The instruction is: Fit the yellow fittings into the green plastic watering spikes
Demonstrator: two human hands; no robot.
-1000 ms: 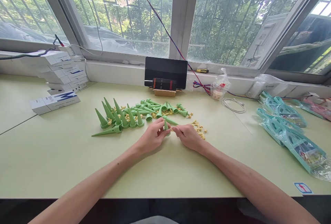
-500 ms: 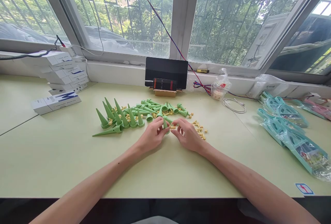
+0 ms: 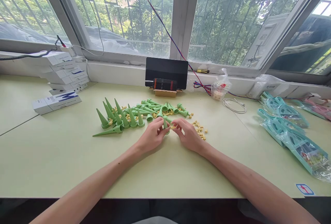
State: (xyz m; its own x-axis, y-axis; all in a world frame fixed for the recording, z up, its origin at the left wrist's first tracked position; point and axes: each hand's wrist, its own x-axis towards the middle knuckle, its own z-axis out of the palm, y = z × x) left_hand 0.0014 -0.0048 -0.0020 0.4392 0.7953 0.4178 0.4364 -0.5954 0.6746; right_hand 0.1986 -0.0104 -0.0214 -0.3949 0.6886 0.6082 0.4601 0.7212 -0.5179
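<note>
Manual work on a green cone (image 3: 165, 124), located in front of the central pile above the pale surface (image 3: 170, 172). The left hand (image 3: 152, 136) has its fingers closed around the cone; the tip points upward, the long axis standing near vertical. The right hand (image 3: 189, 136) pinches a small yellow peg (image 3: 172, 127) with its fingers nearly together, the peg's long axis running sideways toward the cone's lower part. To the left, upright cones (image 3: 132, 119) stand tips up; behind, loose cones (image 3: 147, 107) lie in mixed directions. Scattered pegs (image 3: 199, 129) lie just beside the right hand. A broad stretch of surface separates both hands from the near edge; wrapped teal items (image 3: 292, 136) lie well apart, right.
</note>
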